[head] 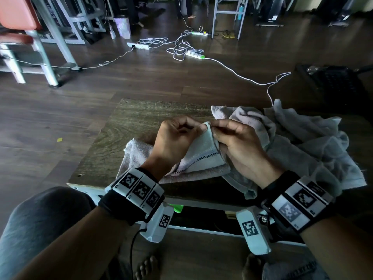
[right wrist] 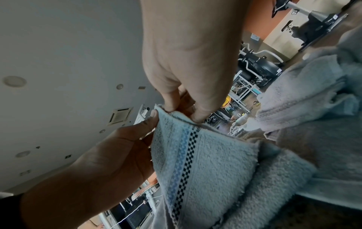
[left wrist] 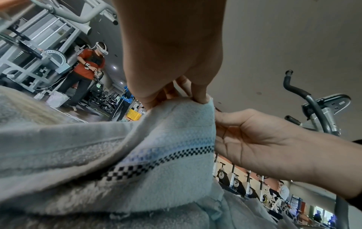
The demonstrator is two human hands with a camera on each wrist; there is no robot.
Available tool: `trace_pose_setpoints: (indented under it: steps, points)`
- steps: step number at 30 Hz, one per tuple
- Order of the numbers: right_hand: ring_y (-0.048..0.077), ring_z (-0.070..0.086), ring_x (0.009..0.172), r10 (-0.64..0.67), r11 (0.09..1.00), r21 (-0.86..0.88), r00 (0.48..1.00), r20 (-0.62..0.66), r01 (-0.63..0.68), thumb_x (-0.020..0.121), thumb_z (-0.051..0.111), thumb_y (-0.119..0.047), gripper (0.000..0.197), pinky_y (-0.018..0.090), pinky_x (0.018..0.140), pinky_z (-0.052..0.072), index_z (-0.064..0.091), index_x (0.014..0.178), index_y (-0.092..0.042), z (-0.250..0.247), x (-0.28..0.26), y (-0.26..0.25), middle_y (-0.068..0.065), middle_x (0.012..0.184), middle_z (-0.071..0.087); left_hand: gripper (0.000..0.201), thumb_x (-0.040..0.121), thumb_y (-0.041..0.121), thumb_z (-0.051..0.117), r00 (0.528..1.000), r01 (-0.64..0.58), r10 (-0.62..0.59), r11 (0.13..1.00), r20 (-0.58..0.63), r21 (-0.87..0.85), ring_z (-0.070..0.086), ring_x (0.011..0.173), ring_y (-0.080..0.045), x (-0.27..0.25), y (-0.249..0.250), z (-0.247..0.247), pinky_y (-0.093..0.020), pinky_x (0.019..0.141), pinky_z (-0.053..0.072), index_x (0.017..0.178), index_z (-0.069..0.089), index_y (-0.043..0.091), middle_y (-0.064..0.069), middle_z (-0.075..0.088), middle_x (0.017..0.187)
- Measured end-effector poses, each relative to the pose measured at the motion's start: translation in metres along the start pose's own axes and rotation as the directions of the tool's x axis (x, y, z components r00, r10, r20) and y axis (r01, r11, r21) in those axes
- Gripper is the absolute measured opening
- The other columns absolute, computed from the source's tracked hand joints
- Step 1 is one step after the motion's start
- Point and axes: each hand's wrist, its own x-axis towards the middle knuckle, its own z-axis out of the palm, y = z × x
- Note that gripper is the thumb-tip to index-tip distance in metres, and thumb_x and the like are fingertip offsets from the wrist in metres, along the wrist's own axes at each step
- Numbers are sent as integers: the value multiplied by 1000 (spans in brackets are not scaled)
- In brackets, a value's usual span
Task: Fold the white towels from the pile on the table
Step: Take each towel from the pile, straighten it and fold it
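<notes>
A white towel (head: 203,152) with a black checkered stripe is lifted by one corner above the wooden table (head: 113,138). My left hand (head: 181,136) pinches that corner from the left; its fingertips (left wrist: 201,97) grip the top edge. My right hand (head: 236,140) pinches the same corner from the right, thumb and fingers (right wrist: 176,106) closed on the hem. The towel (left wrist: 176,155) (right wrist: 205,162) hangs down over another towel (head: 137,152) lying flat on the table. The loose pile of white towels (head: 306,144) lies to the right.
The table's left half shows bare wood. Beyond the table, white cables and power strips (head: 193,53) lie on the dark floor. A chair (head: 18,21) stands at far left. My knees (head: 40,225) are under the near table edge.
</notes>
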Motion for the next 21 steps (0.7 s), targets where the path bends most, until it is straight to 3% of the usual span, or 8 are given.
trace_pose_setpoints:
  steps: [4, 7, 12, 15, 19, 21]
  points:
    - [23, 70, 88, 25, 1000, 11, 1000, 18, -25, 89, 65, 1, 17, 42, 91, 55, 75, 96, -12, 1, -2, -3, 13, 96, 75, 16, 83, 16, 74, 1000, 11, -11, 1000, -20, 3, 65, 76, -10, 2, -6, 0, -17, 67, 51, 84, 70, 1, -14, 70, 90]
    - [20, 72, 88, 20, 1000, -11, 999, 27, -19, 88, 66, 1, 18, 36, 86, 57, 75, 93, -14, 0, -3, -2, 10, 96, 76, 16, 83, 14, 74, 1000, 4, -4, 1000, -2, -17, 68, 84, -13, 3, -9, 0, -19, 71, 52, 82, 69, -2, -13, 70, 98]
    - [14, 71, 82, 17, 999, -51, 1000, 19, -16, 88, 67, -2, 16, 23, 69, 54, 74, 101, -9, -3, -3, -1, 6, 92, 76, 15, 85, 13, 73, 999, 14, -14, 1000, 47, -13, 68, 73, -10, 1, -8, -1, -22, 65, 53, 81, 68, -1, -4, 73, 79]
    - [16, 71, 85, -10, 994, -108, 999, 42, 15, 89, 68, -5, 15, 26, 72, 54, 74, 102, -10, -6, -2, -3, 6, 94, 76, 14, 85, 11, 73, 999, 17, -16, 999, 32, -34, 65, 68, -6, 1, -7, 0, -18, 63, 50, 80, 68, -1, -1, 71, 74]
    - [20, 69, 87, -32, 993, -108, 998, 50, 37, 88, 71, -16, 7, 35, 83, 53, 75, 90, -11, -7, -2, -8, 8, 92, 75, 11, 84, 10, 72, 999, 1, 1, 999, 36, -50, 65, 71, -12, 1, -5, 0, -23, 67, 53, 80, 70, 1, -9, 72, 79]
    - [22, 68, 88, -51, 987, -147, 995, 82, 62, 84, 76, -26, 16, 39, 82, 50, 76, 91, -11, -6, -1, -6, 13, 93, 75, 10, 84, 10, 72, 999, -12, 14, 999, 47, -44, 66, 74, -15, 0, -6, 0, -29, 70, 54, 81, 70, 0, -14, 73, 83]
